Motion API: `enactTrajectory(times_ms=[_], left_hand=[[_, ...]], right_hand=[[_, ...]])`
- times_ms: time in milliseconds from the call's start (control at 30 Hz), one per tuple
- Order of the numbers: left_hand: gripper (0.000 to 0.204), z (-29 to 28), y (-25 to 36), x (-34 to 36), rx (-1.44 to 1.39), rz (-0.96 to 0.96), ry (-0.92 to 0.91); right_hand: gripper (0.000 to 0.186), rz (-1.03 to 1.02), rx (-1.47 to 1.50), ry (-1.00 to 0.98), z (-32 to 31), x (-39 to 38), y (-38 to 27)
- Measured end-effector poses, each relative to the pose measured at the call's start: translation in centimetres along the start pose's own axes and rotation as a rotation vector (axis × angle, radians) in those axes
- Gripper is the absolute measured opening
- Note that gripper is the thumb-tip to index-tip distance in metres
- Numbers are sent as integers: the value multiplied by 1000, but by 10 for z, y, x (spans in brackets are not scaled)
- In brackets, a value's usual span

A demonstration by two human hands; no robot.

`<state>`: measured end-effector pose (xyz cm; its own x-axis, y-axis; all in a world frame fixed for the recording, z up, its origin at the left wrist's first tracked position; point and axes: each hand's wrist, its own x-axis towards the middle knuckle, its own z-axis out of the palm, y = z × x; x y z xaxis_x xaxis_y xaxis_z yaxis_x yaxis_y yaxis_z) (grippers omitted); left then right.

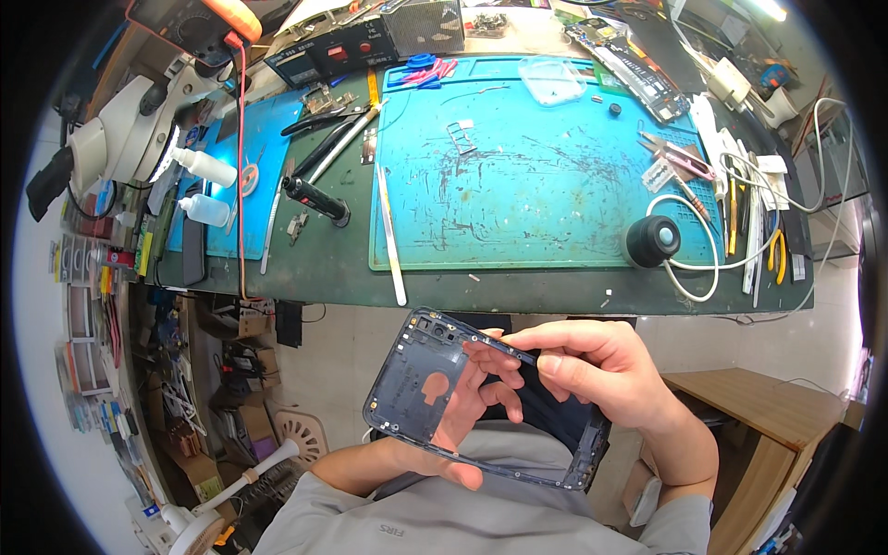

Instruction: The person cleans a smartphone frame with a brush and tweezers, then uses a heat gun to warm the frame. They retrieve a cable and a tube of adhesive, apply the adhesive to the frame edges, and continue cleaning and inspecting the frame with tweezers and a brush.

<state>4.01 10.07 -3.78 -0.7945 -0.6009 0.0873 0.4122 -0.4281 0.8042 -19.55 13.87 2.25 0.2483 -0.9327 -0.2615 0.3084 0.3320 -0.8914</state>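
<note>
A dark phone frame (pixel 400 384) is tilted in front of my lap, just off the table's near edge. It has camera cutouts in its upper left corner and a large gap in its middle. My left hand (pixel 460 416) supports it from below, thumb at the lower rim; its palm and fingers show through the gap. Along the upper right rim, my right hand (pixel 606 370) pinches the edge between thumb and index finger. Whether a small part sits in that pinch is hidden.
A blue work mat (pixel 518 203) covers the table beyond my hands. On it are a black round-topped device (pixel 652 240), a SIM tray (pixel 462 139) and a clear plastic box (pixel 552 81). A microscope (pixel 120 129) stands left; pliers (pixel 777 257) lie right.
</note>
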Motion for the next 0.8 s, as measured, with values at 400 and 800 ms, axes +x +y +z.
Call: enactTrajectory(times_ms=[400, 800], left_hand=[[124, 1, 0, 0, -70, 36, -16], [134, 2, 3, -1, -19, -13, 10]], right_hand=[[37, -10, -10, 9, 1, 0, 2], [34, 11, 39, 30, 3, 3, 5]])
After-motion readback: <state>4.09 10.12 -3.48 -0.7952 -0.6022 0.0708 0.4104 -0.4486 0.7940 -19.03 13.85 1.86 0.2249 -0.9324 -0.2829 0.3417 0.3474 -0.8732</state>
